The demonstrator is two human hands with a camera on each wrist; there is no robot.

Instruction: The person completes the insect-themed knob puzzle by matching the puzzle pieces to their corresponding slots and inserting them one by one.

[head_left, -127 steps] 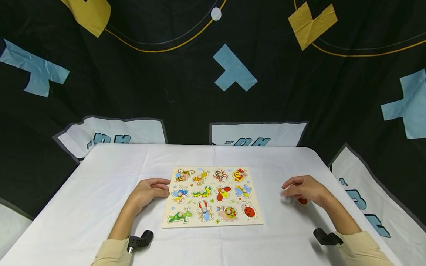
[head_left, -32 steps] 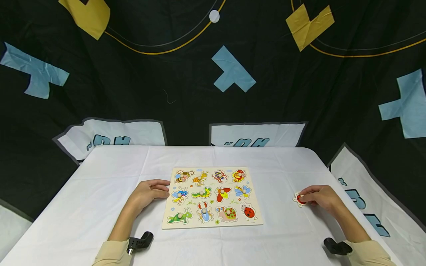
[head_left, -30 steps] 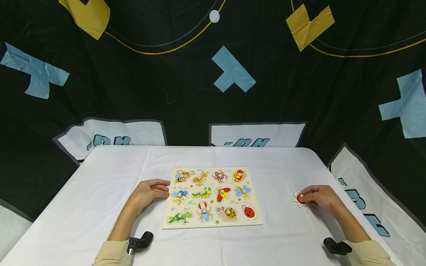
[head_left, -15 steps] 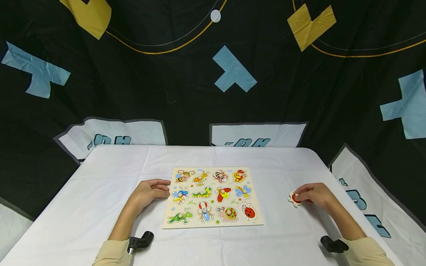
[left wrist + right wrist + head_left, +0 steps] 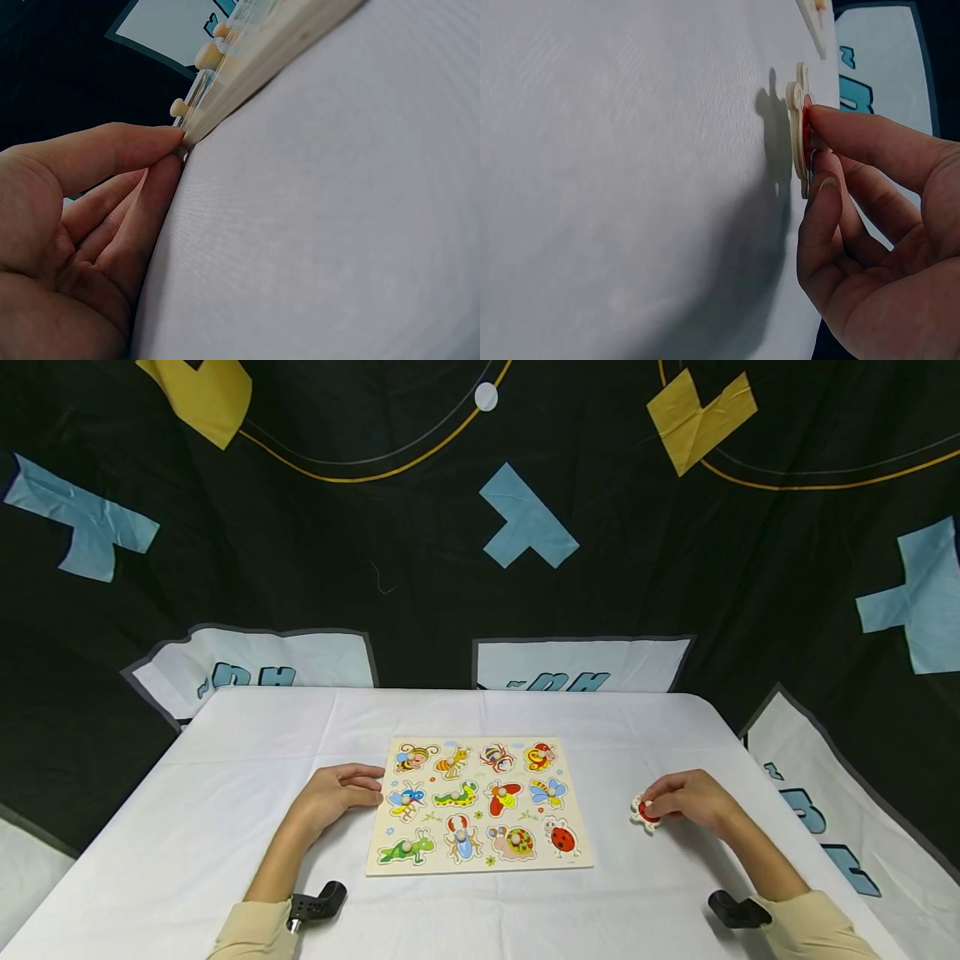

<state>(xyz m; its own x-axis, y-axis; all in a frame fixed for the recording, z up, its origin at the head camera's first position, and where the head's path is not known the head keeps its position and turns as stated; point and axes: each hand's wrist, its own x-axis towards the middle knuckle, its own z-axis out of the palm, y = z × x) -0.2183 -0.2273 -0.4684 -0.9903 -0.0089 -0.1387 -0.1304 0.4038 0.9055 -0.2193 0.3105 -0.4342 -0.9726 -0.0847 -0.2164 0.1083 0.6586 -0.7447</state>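
A red and cream wooden puzzle piece (image 5: 642,814) is pinched between the thumb and fingers of my right hand (image 5: 693,797), to the right of the board. In the right wrist view the piece (image 5: 801,135) stands off the white cloth, its shadow beside it; fingers hide part of its face. My left hand (image 5: 330,797) rests at the left side of the wooden peg puzzle board (image 5: 480,868), its fairly straight fingertips touching the edge. Colourful insects cover the board, most with small round knobs. At its lower right, the ladybug picture (image 5: 560,837) shows no knob.
The table (image 5: 510,914) is covered by a white cloth with faint creases. Behind it hangs a black curtain (image 5: 420,568) with blue and yellow shapes. Each wrist wears a black camera mount, such as the left mount (image 5: 318,903).
My right hand has picked up the ladybug-coloured piece, gripping it, and has carried it left toward the board over the last second. My left hand and the board have stayed put.
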